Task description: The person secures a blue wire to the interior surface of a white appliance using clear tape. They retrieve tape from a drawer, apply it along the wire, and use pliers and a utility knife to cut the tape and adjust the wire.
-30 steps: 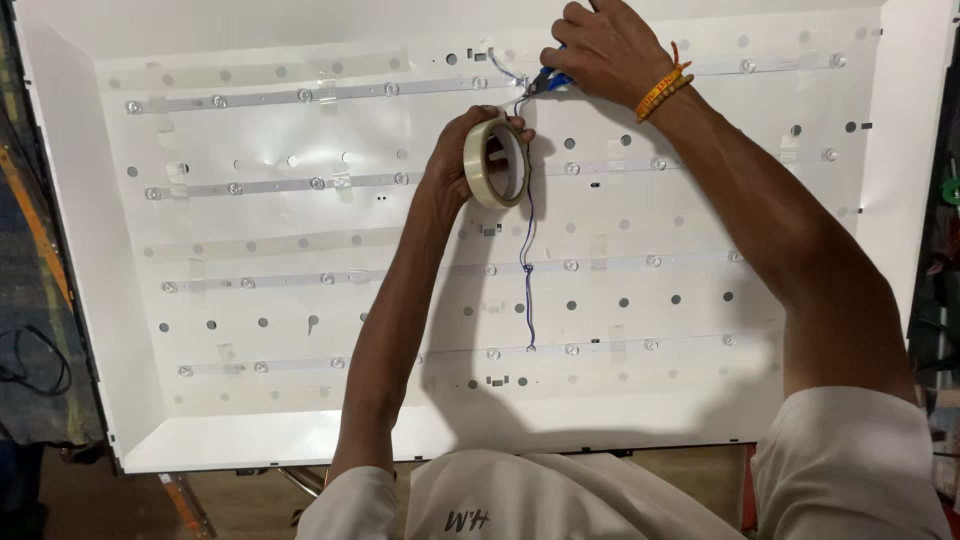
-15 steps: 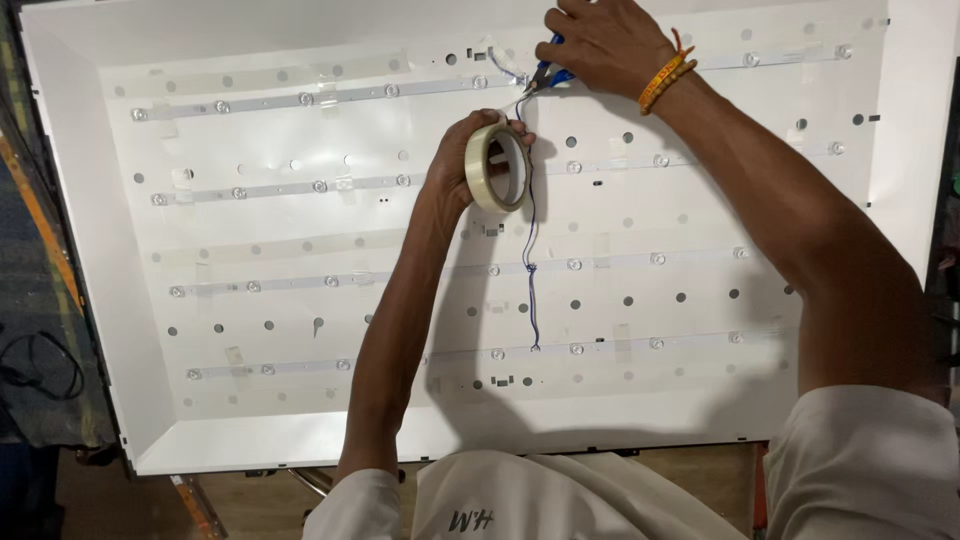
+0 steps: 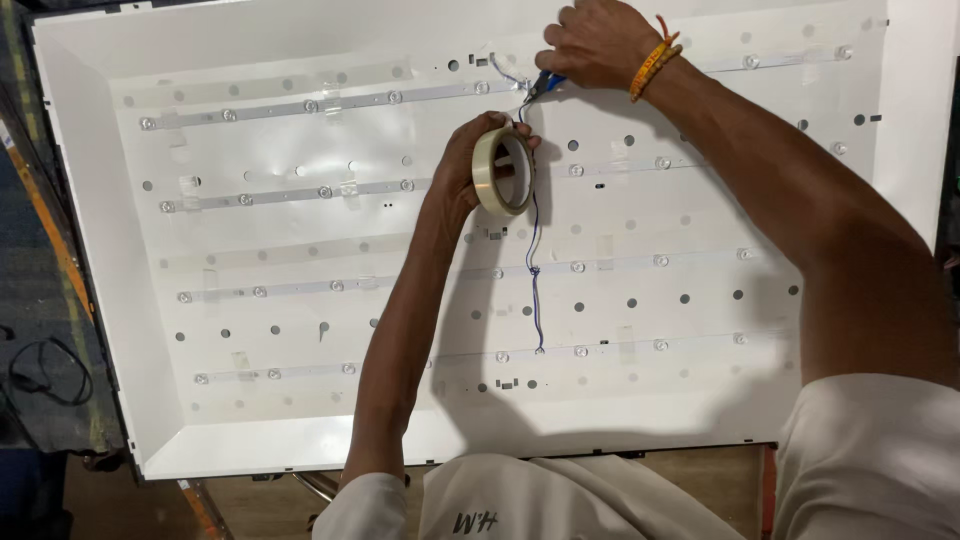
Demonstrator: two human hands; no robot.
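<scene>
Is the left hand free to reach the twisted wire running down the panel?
Probably not freely: the left hand grips a tape roll, though the wire lies bare just beside and below it.

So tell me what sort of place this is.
Probably an electronics repair bench: a large white backlight panel with rows of LED strips lies open, the left hand holds a roll of clear tape, and thin blue wires run down it.

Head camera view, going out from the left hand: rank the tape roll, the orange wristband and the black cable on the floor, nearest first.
1. Tape roll, held in the left hand at panel centre.
2. Orange wristband, up right on the other wrist.
3. Black cable, far left, off the panel.
</scene>
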